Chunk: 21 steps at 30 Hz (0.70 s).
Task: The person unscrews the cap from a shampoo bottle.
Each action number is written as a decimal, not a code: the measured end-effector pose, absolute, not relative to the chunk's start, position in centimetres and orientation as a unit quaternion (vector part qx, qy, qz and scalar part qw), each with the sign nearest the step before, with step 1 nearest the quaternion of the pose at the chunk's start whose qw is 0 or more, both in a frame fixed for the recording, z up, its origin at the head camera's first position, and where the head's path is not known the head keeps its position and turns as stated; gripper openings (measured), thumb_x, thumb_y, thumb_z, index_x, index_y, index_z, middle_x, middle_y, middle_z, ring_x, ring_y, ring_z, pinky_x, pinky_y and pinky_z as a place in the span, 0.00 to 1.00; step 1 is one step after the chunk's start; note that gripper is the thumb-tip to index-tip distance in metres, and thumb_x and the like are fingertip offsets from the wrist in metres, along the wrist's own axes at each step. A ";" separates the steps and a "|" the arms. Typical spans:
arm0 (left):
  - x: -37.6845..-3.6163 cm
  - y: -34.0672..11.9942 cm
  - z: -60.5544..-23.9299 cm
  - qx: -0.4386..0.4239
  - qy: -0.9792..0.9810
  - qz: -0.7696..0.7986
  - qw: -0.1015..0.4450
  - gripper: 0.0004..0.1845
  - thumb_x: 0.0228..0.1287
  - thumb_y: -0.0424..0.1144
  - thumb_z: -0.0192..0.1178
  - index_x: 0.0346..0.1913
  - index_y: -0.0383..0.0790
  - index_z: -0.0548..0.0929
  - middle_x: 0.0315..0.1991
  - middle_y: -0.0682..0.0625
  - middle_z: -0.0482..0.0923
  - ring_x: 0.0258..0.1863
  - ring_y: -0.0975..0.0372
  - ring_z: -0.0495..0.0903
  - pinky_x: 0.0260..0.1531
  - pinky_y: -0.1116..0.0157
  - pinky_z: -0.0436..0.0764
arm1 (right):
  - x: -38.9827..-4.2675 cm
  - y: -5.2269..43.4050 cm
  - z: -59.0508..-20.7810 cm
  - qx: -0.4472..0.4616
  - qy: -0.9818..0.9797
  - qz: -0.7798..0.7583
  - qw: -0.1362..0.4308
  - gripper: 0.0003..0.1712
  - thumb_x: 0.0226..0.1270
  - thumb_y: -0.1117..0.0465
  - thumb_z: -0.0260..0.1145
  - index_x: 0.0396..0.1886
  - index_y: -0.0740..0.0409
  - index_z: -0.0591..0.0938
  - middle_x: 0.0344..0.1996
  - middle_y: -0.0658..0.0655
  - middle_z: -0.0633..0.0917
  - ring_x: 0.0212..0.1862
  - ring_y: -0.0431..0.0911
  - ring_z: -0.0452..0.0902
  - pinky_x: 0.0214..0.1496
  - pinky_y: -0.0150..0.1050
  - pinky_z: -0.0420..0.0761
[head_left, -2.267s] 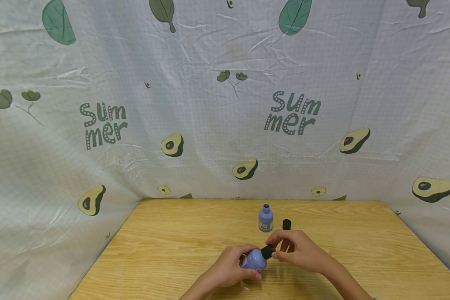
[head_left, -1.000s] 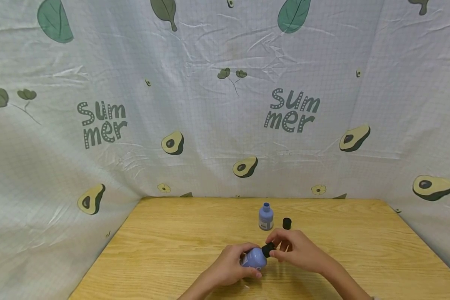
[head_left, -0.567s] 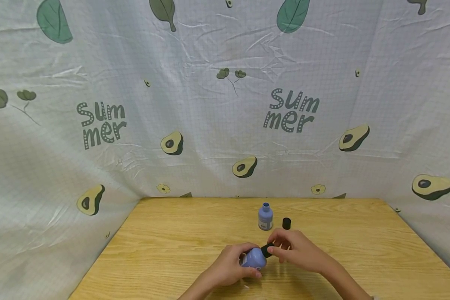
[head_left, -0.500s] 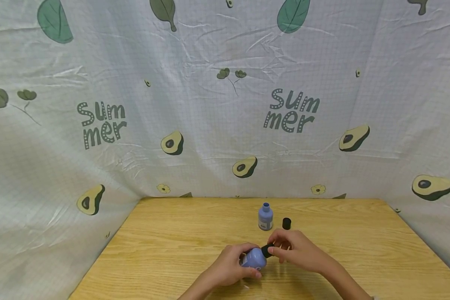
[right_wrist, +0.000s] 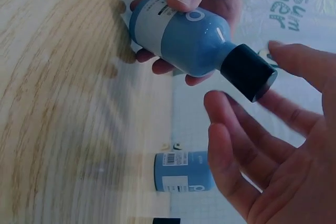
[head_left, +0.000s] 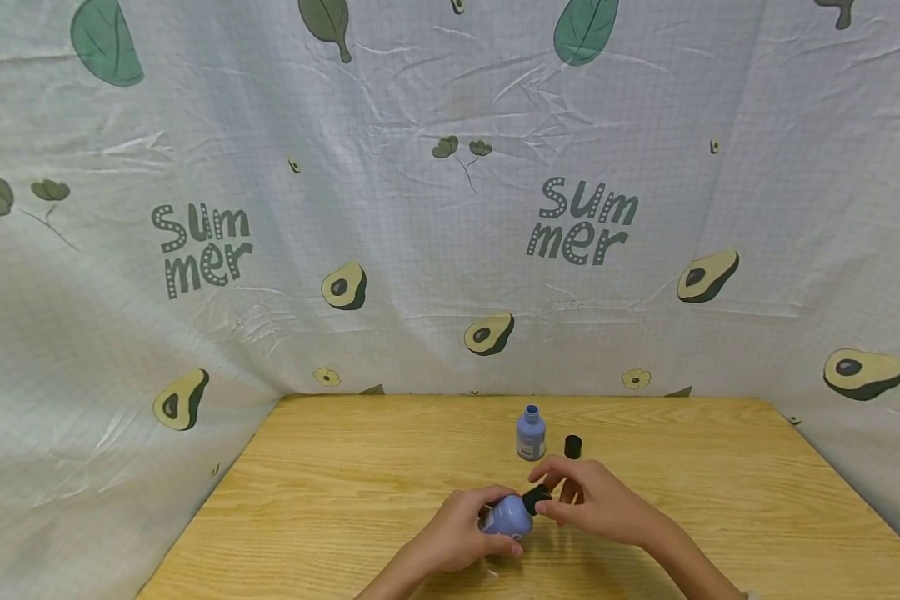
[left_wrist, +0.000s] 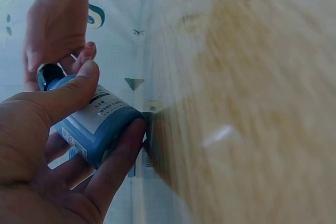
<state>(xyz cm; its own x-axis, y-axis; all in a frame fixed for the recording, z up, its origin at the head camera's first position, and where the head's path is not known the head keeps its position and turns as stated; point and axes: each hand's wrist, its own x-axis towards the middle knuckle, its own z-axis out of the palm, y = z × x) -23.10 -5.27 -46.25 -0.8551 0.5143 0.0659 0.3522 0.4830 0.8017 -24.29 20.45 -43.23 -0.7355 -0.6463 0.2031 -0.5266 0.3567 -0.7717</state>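
My left hand (head_left: 456,533) grips a blue-purple bottle (head_left: 508,518), tilted with its neck toward the right hand. In the left wrist view the thumb lies across the labelled bottle (left_wrist: 105,111) and the fingers curl beneath it. A black cap (head_left: 536,500) sits on the bottle's neck. Around that cap is my right hand (head_left: 603,504), its fingers spread and loosely bent. The right wrist view shows a gap between the raised digit and the black cap (right_wrist: 248,72), while another finger passes close behind the cap's end.
Behind the hands, a second blue-purple bottle (head_left: 531,437) stands upright without a cap. To its right, another black cap (head_left: 573,447) is on the wooden table (head_left: 345,483). A printed cloth (head_left: 420,250) hangs behind and along the sides.
The right fingers, pinching the cap about half a second ago, have spread away from it. The left hand and bottle keep their place; the standing bottle and loose cap have not moved.
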 end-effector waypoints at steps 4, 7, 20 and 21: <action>-23.1 -5.3 -46.2 0.256 0.854 0.444 0.093 0.27 0.56 0.44 0.79 0.60 0.52 0.85 0.47 0.58 0.86 0.39 0.72 0.79 0.40 0.71 0.79 | -24.4 20.4 -43.3 -0.333 0.830 -0.440 0.079 0.17 0.78 0.51 0.63 0.54 0.58 0.82 0.39 0.55 0.88 0.28 0.47 0.84 0.32 0.37 0.83; -23.1 -5.3 -46.2 0.260 0.853 0.444 0.091 0.27 0.55 0.44 0.79 0.60 0.51 0.85 0.48 0.57 0.86 0.39 0.72 0.79 0.40 0.71 0.79 | -24.5 20.5 -43.3 -0.331 0.826 -0.448 0.083 0.15 0.78 0.53 0.63 0.52 0.59 0.82 0.37 0.56 0.88 0.28 0.46 0.84 0.31 0.36 0.82; -23.0 -5.3 -46.2 0.258 0.855 0.442 0.087 0.27 0.55 0.44 0.80 0.59 0.52 0.85 0.47 0.59 0.86 0.39 0.73 0.79 0.40 0.71 0.79 | -24.1 20.4 -43.0 -0.365 0.816 -0.443 0.066 0.16 0.75 0.55 0.67 0.55 0.59 0.82 0.42 0.55 0.88 0.29 0.43 0.84 0.34 0.36 0.83; -23.0 -5.3 -46.2 0.258 0.854 0.443 0.087 0.27 0.55 0.44 0.80 0.59 0.52 0.85 0.47 0.58 0.86 0.39 0.73 0.79 0.39 0.71 0.79 | -24.1 20.4 -43.0 -0.359 0.820 -0.440 0.066 0.16 0.76 0.54 0.67 0.56 0.58 0.81 0.42 0.55 0.88 0.29 0.43 0.84 0.34 0.36 0.83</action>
<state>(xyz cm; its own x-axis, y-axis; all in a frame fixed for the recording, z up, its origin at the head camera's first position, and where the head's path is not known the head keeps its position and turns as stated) -23.02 -5.30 -46.18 -0.8516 0.5179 0.0807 0.3647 0.4749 0.8010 -24.15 20.42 -42.97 -0.7336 -0.6470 0.2079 -0.5307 0.3543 -0.7699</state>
